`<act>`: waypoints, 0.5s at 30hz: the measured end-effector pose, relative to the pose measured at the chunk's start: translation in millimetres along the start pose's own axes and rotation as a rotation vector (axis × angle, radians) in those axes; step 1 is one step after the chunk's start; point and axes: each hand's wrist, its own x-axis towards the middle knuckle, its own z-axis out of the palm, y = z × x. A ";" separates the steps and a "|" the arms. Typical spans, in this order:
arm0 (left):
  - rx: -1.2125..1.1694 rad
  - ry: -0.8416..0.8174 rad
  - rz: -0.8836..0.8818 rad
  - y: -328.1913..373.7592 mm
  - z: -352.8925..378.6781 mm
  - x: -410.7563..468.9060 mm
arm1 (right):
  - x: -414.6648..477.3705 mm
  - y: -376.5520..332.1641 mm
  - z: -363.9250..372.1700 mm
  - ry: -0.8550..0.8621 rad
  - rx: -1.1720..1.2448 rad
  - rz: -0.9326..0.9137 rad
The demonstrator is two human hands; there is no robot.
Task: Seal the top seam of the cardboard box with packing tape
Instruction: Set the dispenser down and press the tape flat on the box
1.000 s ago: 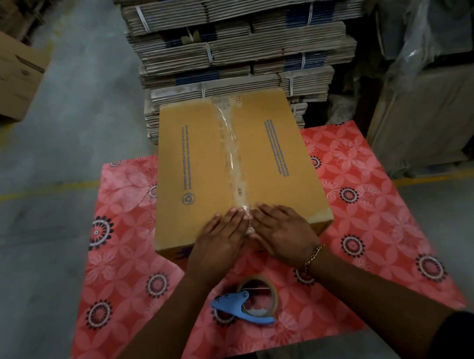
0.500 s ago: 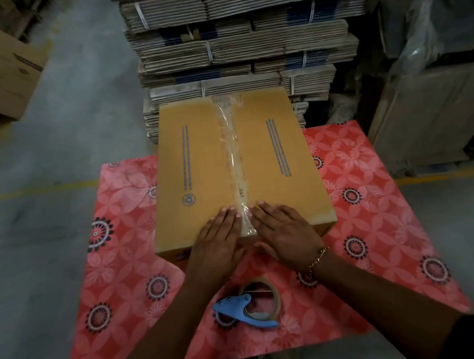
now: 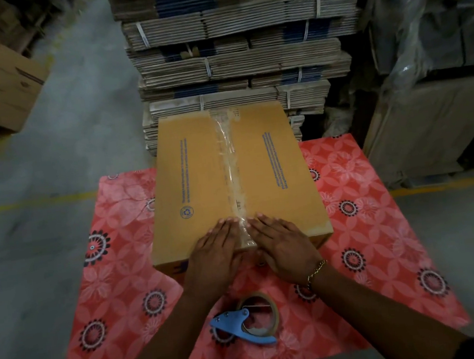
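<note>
Nearest us the dispenser lies on the red cloth, blue handle to our left and the roll standing on edge, set down within reach because neither hand needs it for this step.

Just beyond it, our left hand and right hand lie flat and open on the near end of the box, grasping nothing. The fingers point away from us and sit either side of the tape, the palms draped over the near top edge. We judge they are placed so to press the strip's end down where it folds over that edge, the spot most likely to lift.

The box sits on the cloth, its far end past the cloth's back edge. The tape runs along the centre seam from near edge to far edge, wrinkled and cloudy in places, so we judge the seam covered and only smoothing left. Those wrinkles may hold air, and a firm rub outward from the seam would serve.

Behind the box stands a stack of strapped flat cartons.
</note>
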 end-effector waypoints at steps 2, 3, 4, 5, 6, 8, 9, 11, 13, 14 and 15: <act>0.016 -0.036 0.016 -0.8 -2.6 0.2 | 0.3 -1.1 -1.2 -0.001 -0.007 0.001; 0.027 -0.055 0.019 -1.4 -2.2 0.0 | 0.6 -0.2 -1.2 0.003 -0.017 -0.004; 0.031 -0.072 0.011 -2.2 -1.3 0.3 | 1.0 1.0 -1.1 0.003 -0.021 -0.009; 0.035 -0.080 0.005 -3.1 0.1 1.2 | 1.8 2.2 -0.6 0.007 -0.022 -0.017; 0.041 -0.087 0.000 -2.9 0.5 1.7 | 2.1 3.0 -0.2 0.012 -0.024 -0.026; 0.040 -0.084 -0.002 -1.1 0.4 2.1 | 2.1 3.7 1.0 0.019 -0.019 -0.030; 0.040 -0.079 -0.003 0.0 -0.2 1.9 | 1.4 3.5 1.7 0.027 -0.012 -0.029; 0.035 -0.093 0.001 0.5 -1.6 1.3 | 0.6 3.2 2.2 0.023 0.008 -0.024; 0.022 -0.105 0.018 -1.5 -5.8 -0.9 | -0.1 3.2 1.7 -0.001 0.027 -0.038; 0.011 -0.122 0.013 -4.5 -9.4 -2.7 | -1.7 4.7 0.4 -0.009 0.046 -0.033; 0.005 -0.132 0.006 -10.2 -11.0 -6.2 | -4.5 8.0 -1.5 -0.005 0.079 -0.008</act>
